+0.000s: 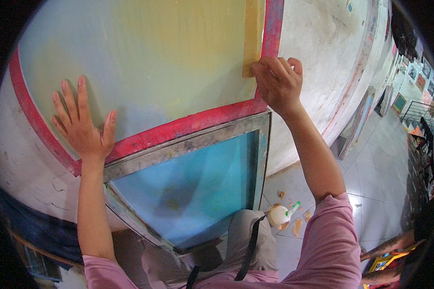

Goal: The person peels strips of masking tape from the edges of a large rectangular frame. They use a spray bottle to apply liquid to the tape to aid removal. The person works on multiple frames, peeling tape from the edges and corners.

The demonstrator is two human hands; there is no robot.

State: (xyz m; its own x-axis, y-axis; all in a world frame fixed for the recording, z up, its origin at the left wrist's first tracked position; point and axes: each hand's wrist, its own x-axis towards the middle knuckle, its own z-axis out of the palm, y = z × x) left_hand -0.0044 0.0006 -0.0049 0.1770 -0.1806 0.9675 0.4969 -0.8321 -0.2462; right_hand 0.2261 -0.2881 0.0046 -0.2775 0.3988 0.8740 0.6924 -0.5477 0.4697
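A large screen-printing frame with a red border (188, 121) and pale yellowish-grey mesh (169, 62) lies in front of me. My left hand (84, 130) rests flat on the mesh near its lower left corner, fingers spread. Along the mesh's right edge runs a strip of brown adhesive tape (253, 33). At the tape's lower end, my right hand (278, 84) is closed, with thumb and fingertips pinched at the strip; the exact contact is partly hidden by the fingers. Below the red border stands a second, grey-framed screen (178, 150) with blue mesh, tilted before my knees.
A stained white surface (323, 48) extends beyond the red frame. On the tiled floor at the right are a white bottle with a green nozzle (278, 216) and torn tape scraps (297, 227). Another frame (359, 123) leans farther off. Another person's arms (390, 245) show at lower right.
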